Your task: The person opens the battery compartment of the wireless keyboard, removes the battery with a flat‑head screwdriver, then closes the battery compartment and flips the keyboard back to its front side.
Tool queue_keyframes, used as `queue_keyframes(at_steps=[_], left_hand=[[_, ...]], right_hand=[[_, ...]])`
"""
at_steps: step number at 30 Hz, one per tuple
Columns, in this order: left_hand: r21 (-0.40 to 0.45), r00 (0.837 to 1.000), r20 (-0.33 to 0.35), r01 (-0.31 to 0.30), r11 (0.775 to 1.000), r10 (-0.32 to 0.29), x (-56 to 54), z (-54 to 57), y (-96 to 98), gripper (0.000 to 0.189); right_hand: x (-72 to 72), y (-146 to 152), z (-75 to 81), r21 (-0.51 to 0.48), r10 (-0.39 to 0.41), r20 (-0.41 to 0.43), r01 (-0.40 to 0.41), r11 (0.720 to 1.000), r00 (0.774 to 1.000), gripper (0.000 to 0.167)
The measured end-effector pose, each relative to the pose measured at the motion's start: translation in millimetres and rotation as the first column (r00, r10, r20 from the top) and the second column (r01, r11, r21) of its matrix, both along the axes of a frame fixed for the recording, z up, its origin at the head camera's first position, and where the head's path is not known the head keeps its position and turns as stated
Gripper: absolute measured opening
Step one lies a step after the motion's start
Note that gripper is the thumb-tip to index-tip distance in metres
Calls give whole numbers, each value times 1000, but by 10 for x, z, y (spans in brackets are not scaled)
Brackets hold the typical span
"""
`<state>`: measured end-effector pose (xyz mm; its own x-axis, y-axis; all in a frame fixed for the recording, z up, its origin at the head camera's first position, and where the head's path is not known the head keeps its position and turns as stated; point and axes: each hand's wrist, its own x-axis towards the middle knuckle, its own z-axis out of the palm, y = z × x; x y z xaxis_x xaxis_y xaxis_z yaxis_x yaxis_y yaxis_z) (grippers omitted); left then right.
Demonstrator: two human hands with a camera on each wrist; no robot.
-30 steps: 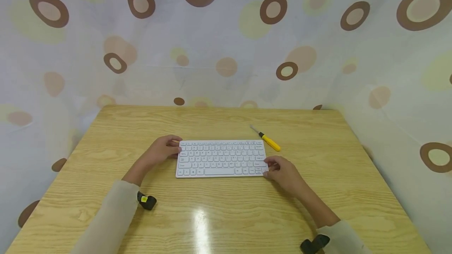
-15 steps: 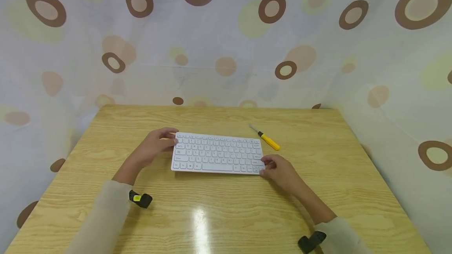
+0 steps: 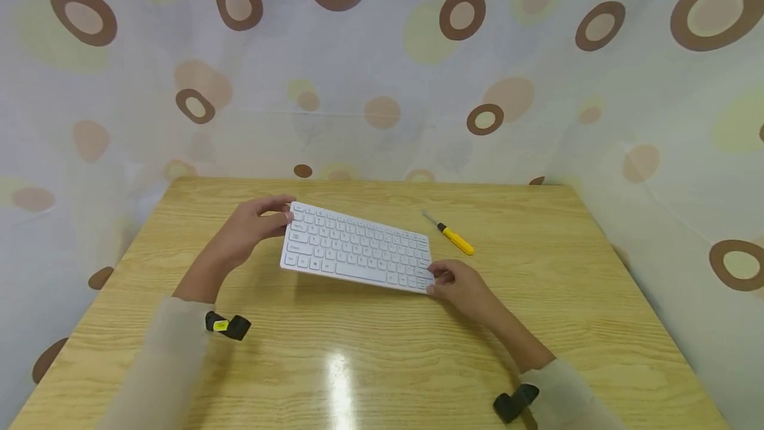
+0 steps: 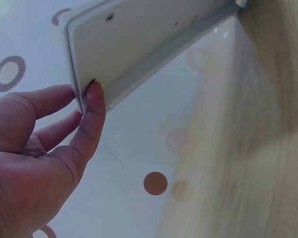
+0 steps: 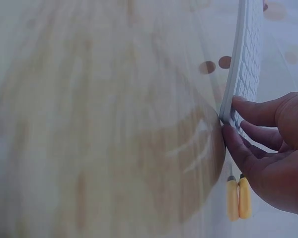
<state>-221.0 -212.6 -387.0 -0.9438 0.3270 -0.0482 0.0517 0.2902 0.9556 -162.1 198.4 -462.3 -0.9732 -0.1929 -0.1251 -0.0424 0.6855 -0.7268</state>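
A white keyboard is tilted over the table, its left end raised higher than its right. My left hand pinches the upper left corner between thumb and fingers. In the left wrist view the keyboard's underside shows, with small screws, and a finger of my left hand presses against it. My right hand pinches the lower right corner, low near the tabletop. The right wrist view shows the thumb of my right hand on the key side and a finger below the edge of the keyboard.
A screwdriver with a yellow and black handle lies on the wooden table, beyond my right hand. A patterned cloth hangs behind the table and along both sides. Black straps with small cameras sit on both wrists.
The keyboard's left end has risen off the table with my left hand, which moved up and left. My right hand has shifted slightly left with its corner. The screwdriver stays put.
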Motion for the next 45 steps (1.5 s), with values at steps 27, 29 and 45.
queue_keyframes(at_steps=[27, 29, 45], left_hand=[[121, 995, -95, 18, 993, -7, -37, 837, 450, 49], [127, 995, -99, 22, 992, -9, -46, 883, 484, 49], [200, 990, -136, 62, 978, -35, -118, 1101, 785, 49]], right_hand=[[-93, -313, -4, -154, 129, 28, -124, 980, 991, 34], [-104, -348, -7, -165, 140, 34, -132, 977, 990, 34], [-121, -629, -17, -208, 189, 49, -175, 962, 981, 33]])
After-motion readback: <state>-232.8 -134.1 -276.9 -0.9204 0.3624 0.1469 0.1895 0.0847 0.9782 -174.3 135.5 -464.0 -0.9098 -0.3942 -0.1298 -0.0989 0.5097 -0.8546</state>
